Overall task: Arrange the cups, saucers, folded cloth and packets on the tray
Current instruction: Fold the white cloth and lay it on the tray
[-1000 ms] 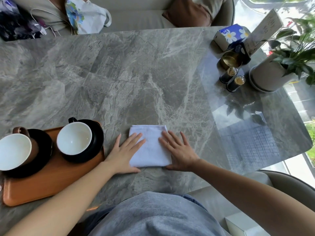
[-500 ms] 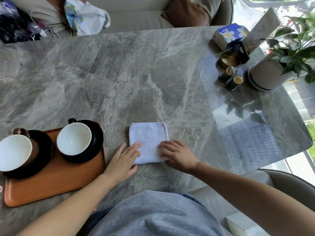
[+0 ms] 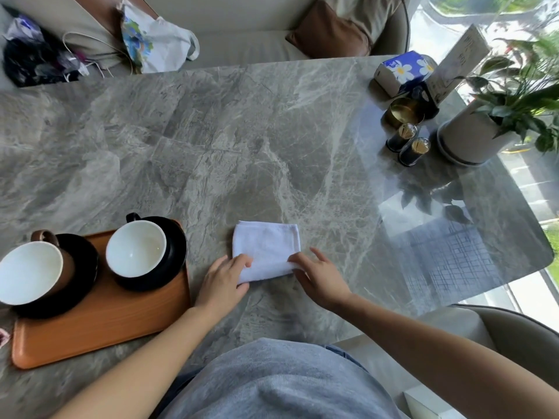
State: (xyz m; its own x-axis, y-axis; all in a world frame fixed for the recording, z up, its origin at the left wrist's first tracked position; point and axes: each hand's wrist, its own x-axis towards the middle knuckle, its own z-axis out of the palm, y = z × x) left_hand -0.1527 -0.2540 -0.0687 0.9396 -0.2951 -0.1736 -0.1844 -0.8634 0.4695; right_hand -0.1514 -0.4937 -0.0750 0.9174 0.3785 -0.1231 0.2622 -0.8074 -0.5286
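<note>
Left hand (image 3: 222,282) pinching near-left corner of folded cloth (image 3: 266,247); right hand (image 3: 320,279) pinching near-right corner, remaining fingers loosely spread; cloth flat on marble table (image 3: 242,146), just right of wooden tray (image 3: 99,325); tray carrying brown cup (image 3: 30,272) and black cup (image 3: 136,247), each on black saucer; at far right, blue flowered tissue box (image 3: 402,69), card stand (image 3: 453,65) with print too blurred to read, potted plant (image 3: 484,131).

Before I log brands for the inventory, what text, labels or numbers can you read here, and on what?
None can be read.
Upright white card stand: printed lines, too blurred to read.
Blue tissue box with white flowers: no wording to be made out.
</note>
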